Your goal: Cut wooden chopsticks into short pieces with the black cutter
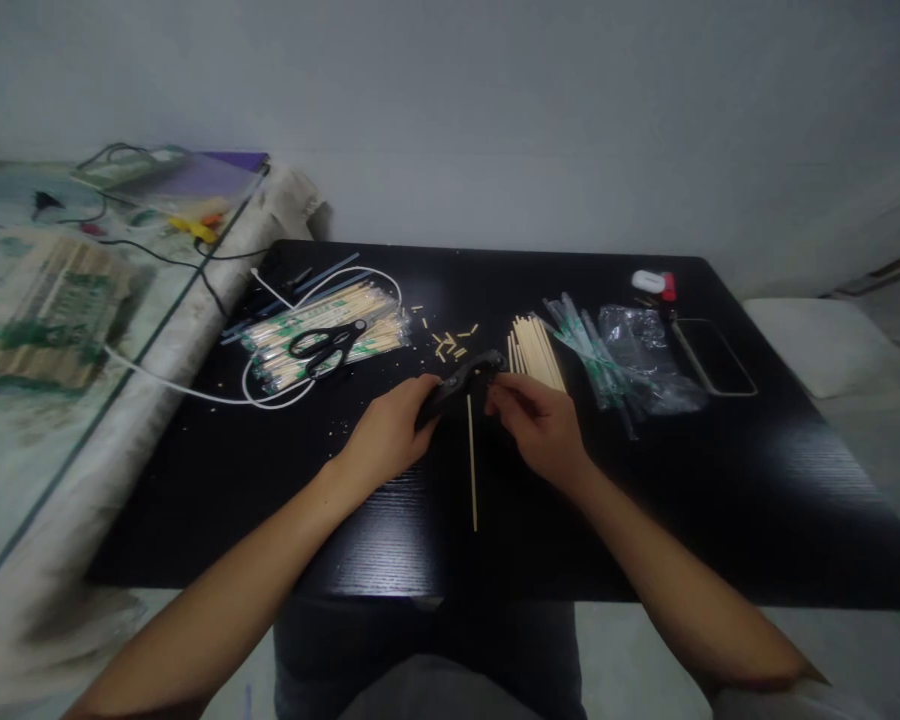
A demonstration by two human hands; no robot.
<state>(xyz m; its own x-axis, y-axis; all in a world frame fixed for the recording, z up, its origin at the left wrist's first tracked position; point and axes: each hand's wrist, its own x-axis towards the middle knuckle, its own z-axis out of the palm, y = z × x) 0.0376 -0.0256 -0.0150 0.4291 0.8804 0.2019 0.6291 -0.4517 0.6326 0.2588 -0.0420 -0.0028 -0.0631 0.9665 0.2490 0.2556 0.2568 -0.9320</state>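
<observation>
My left hand [394, 430] is wrapped round the handles of a black plier-like tool [461, 382], whose head points to the right. My right hand [540, 425] has its thumb and fingers pinched together close to the tool's head; what lies between them is too small and dim to make out. One thin wooden stick [472, 465] runs from under the tool toward the front of the table. Beyond my right hand lies a bundle of loose wooden sticks [536, 350]. Short cut stick pieces [450, 345] are scattered just past the tool.
Packs of wrapped sticks [330, 320] lie at the left, with black scissors [330, 345] on top and a white cable [187, 388] around them. Clear wrappers [652, 350], a phone [714, 357] and a white case [649, 281] are at the right on the black table [757, 500].
</observation>
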